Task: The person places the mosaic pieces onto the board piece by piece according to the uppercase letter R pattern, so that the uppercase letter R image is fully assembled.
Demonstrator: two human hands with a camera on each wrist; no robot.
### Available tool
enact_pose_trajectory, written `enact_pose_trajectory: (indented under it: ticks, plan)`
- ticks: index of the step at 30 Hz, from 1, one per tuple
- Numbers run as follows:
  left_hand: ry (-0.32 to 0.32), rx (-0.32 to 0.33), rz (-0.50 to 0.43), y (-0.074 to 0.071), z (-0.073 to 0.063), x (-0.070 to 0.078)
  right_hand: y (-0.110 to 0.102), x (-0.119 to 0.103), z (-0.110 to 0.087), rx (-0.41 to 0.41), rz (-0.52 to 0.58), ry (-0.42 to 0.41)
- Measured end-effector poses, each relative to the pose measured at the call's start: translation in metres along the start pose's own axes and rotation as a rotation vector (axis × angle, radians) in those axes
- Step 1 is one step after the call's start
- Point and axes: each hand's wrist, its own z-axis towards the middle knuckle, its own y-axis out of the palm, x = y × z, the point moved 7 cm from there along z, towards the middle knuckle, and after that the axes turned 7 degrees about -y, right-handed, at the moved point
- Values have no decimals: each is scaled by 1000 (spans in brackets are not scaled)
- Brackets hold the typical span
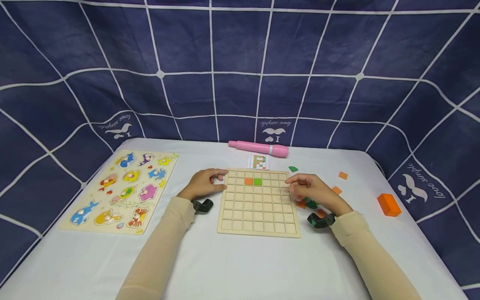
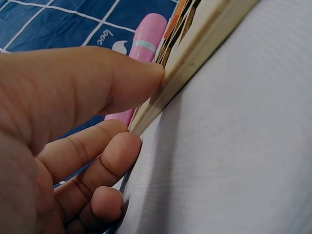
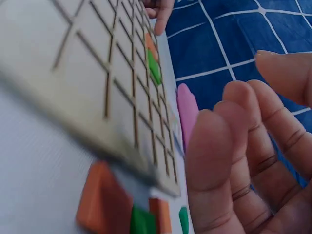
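Note:
A wooden grid board (image 1: pixel 258 231) lies on the table, with an orange square tile (image 1: pixel 249 181) and a green square tile (image 1: pixel 257 182) side by side in its second row. My left hand (image 1: pixel 204 182) is at the board's upper left edge. In the left wrist view its thumb (image 2: pixel 131 80) touches the board's side, and the fingers bend loosely near the corner. Over the right edge of the board is my right hand (image 1: pixel 311 189), its fingers loosely bent. The right wrist view shows nothing between those fingers (image 3: pixel 209 165). Orange and green tiles (image 3: pixel 102 197) lie beside the board below this hand, partly hidden.
Behind the board are a small pattern card (image 1: pixel 258 161) and a pink microphone-shaped object (image 1: pixel 258 147). A sea-animal puzzle board (image 1: pixel 123 191) lies at left. To the right are loose orange tiles (image 1: pixel 343 175), a green curved piece (image 1: pixel 293 168) and an orange block (image 1: pixel 389 204).

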Motion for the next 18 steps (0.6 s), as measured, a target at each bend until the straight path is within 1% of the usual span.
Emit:
enact_pose_trajectory:
  ticks: [4,11,15,18]
  plan:
    - [4,0,-1,-1,0,-1,-11,3,-23,24,-22,-20]
    - [3,-5,-3,1,1,-1,-33,8,-67,28,-96,-61]
    - [-5,-3,-10,2,2,-2,-46,14,-92,34,-121,-46]
    - [-11,1,-15,2,2,-3,-53,18,-107,40,-128,-50]
